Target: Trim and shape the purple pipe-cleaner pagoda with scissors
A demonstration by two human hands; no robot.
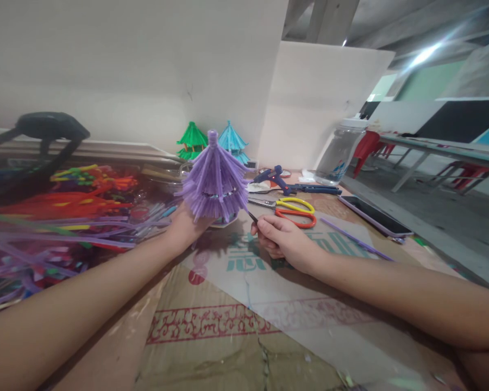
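Note:
A purple tiered, roof-like model of fuzzy stems stands upright at the centre. My left hand reaches in at its lower left side; the fingers are hidden behind the purple strands, so its grip cannot be made out. To the right of the model, my right hand is closed around a thin dark pointed tool, whose tip is at the model's lower right edge. Behind the model are a green model and a light blue model of similar shape.
Scissors, a blue glue gun, a phone and a clear bottle lie or stand at the right. Colourful fuzzy stems are heaped at the left. A loose purple stem lies behind my right forearm.

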